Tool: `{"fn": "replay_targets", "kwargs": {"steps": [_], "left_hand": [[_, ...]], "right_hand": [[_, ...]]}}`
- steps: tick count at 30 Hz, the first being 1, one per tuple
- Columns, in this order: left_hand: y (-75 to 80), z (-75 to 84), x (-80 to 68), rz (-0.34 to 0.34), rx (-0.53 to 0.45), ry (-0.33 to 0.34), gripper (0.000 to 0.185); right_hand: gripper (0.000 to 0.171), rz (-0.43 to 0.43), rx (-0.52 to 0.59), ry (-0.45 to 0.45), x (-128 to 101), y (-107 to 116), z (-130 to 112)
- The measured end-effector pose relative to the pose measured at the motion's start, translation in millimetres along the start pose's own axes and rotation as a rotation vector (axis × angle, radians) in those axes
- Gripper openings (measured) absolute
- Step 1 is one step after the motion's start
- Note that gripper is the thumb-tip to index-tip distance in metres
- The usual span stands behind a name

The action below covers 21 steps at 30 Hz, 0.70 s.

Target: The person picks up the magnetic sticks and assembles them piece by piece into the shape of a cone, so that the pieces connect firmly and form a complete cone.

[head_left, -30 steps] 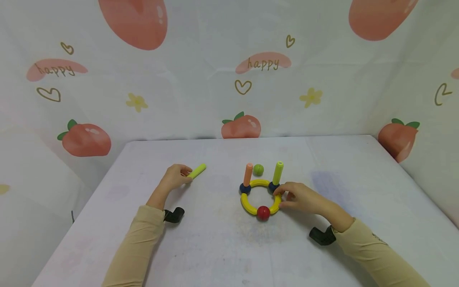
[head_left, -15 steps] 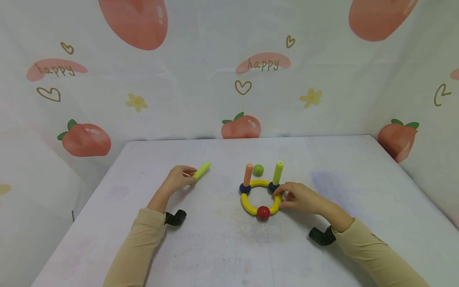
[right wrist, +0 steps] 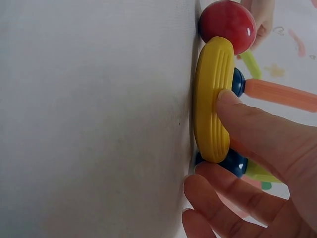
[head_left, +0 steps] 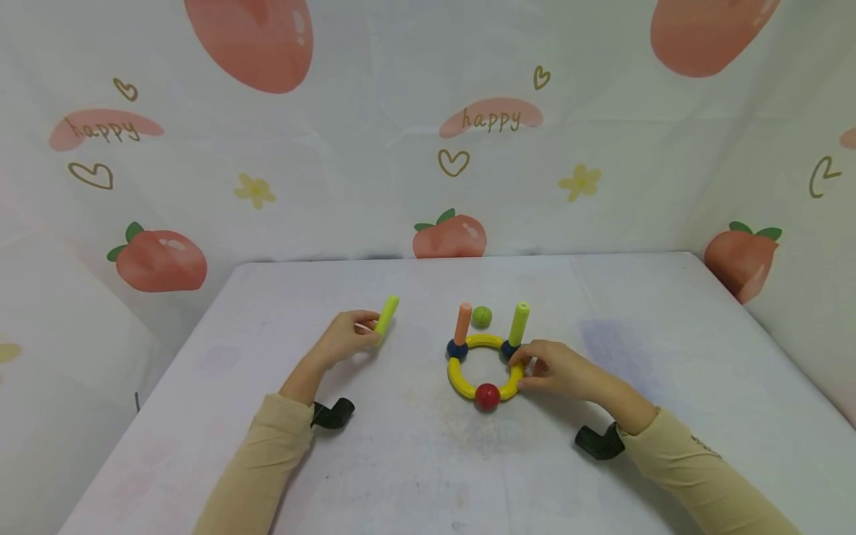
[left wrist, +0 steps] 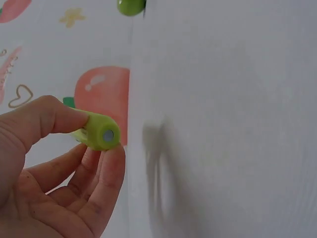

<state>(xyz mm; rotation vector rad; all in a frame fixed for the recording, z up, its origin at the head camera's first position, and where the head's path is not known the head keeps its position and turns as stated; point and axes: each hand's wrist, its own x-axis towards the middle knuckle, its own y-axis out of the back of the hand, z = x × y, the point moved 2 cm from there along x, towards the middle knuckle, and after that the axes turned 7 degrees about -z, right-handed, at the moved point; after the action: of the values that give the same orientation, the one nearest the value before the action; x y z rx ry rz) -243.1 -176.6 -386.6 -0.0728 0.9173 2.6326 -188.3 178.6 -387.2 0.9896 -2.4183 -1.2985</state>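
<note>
A ring of yellow curved pieces (head_left: 468, 343) lies on the white table (head_left: 414, 461). It is joined by a red ball (head_left: 487, 396) in front and two blue balls (head_left: 458, 349). An orange stick (head_left: 463, 322) and a lime-green stick (head_left: 519, 322) stand upright on the blue balls. My right hand (head_left: 528, 370) pinches the ring's right arc (right wrist: 213, 99), thumb on top, beside the red ball (right wrist: 227, 20). My left hand (head_left: 361, 332) holds a second lime-green stick (head_left: 386, 313) off the table, left of the ring. Thumb and fingers grip that stick (left wrist: 101, 133).
A loose green ball (head_left: 481, 316) sits just behind the ring, also as green ball (left wrist: 131, 6) in the left wrist view. A peach-print cloth (head_left: 428, 148) hangs behind and at both sides. The table's far edge (head_left: 468, 257) lies beyond the toys.
My left hand has carried the lime-green stick to the right, toward the ring, and tilted it more upright. The right hand stays on the ring, which shifted very slightly left.
</note>
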Motion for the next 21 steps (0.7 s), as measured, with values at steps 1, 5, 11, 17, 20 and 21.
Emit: {"fn": "replay_targets", "kwargs": {"steps": [1, 5, 11, 17, 20, 21], "left_hand": [[-1.6, 1.7, -0.2, -0.004, -0.004, -0.004, 0.047], [-7.0, 7.8, -1.7, -0.025, -0.013, -0.009, 0.05], [-13.4, 17.3, -6.0, -0.042, -0.024, -0.07, 0.047], [-20.5, 23.7, -8.6, -0.068, -0.029, -0.182, 0.039], [-24.2, 27.2, -9.6, -0.087, -0.043, -0.202, 0.036], [-25.6, 28.6, -9.9, -0.095, -0.055, -0.208, 0.035]], "right_hand": [[0.029, 0.0, -0.001, -0.004, 0.1, -0.3, -0.2], [0.029, -0.004, -0.006, -0.008, 1.1, -1.4, -1.7], [0.029, -0.011, -0.009, -0.036, 2.0, -2.6, -3.8], [0.028, -0.012, -0.006, -0.059, 2.0, -3.3, -7.1], [0.027, -0.01, -0.011, -0.053, 2.1, -3.2, -8.5], [0.027, -0.009, -0.018, -0.049, 2.1, -3.2, -8.8]]}}
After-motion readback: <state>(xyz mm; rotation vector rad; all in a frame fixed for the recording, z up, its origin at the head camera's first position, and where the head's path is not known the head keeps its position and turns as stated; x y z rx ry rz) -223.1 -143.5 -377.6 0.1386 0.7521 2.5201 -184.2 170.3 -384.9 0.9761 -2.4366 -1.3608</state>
